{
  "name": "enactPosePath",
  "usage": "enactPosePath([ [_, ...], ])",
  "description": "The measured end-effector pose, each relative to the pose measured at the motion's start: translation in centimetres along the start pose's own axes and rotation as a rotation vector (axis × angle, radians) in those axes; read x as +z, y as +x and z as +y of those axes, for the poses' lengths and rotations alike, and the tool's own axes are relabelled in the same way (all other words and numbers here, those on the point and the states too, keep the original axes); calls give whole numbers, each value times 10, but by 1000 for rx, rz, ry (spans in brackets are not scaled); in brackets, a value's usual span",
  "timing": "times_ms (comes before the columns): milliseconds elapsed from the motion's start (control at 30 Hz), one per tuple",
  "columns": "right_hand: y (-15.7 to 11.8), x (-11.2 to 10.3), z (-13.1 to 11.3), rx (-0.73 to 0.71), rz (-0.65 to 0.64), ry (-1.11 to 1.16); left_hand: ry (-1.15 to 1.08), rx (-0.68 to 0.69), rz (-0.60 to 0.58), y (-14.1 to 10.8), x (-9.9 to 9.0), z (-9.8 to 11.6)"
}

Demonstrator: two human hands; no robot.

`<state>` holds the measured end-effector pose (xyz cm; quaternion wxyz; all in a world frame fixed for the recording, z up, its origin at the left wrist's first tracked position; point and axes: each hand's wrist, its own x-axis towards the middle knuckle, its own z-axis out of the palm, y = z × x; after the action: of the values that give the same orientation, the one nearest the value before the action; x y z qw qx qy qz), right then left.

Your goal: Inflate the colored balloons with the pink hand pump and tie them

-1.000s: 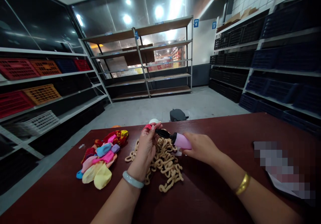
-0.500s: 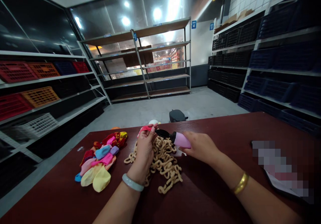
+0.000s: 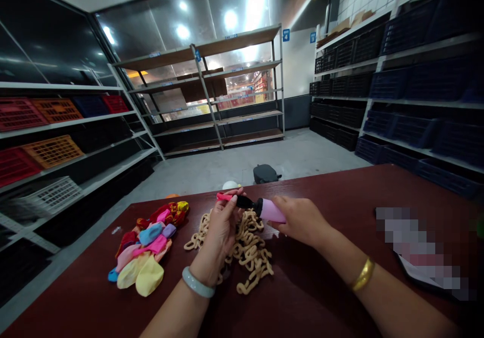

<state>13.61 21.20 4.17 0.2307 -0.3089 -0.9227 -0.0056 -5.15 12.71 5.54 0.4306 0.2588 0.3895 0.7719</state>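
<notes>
My right hand [image 3: 298, 216] is wrapped round the lilac body of a pump [image 3: 273, 211], whose black part points left. At its black end [image 3: 245, 202], my left hand [image 3: 224, 222] pinches a red-pink balloon [image 3: 224, 196] against the nozzle. Beneath and beside my left hand lies a tangled heap of beige, cord-like pieces [image 3: 251, 249]. To the left, a pile of limp balloons [image 3: 151, 247] in yellow, pink, blue, purple and red rests on the dark red table [image 3: 310, 297].
A pixelated flat object [image 3: 423, 257] lies at the table's right. Beyond the far edge are a dark grey item [image 3: 265, 173] and a white rounded one [image 3: 230, 184]. Shelves with crates [image 3: 55, 151] stand left and right, a bare rack [image 3: 242, 111] behind.
The balloon has been drawn onto the black end of the pump and now sticks out to the left in line with it. The view has shifted slightly.
</notes>
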Motion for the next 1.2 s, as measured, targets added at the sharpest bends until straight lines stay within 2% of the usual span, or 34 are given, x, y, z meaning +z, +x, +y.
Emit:
enactPosePath([
  [167, 1, -4, -4, 19, -60, 128, -133, -29, -38, 0, -2, 3],
  [367, 1, -8, -8, 76, -156, 213, -208, 39, -34, 6, -6, 8],
  [600, 0, -3, -9, 42, -164, 330, -197, 23, -49, 3, -3, 4],
  [833, -1, -4, -9, 17, -91, 206, -99, -20, -28, -7, 4, -3],
  [1100, 0, -2, -10, -7, -97, 198, -132, 128, 30, -6, 4, 2],
  [1200, 0, -2, -10, 5, -108, 174, -143, 137, 49, -3, 3, 7],
])
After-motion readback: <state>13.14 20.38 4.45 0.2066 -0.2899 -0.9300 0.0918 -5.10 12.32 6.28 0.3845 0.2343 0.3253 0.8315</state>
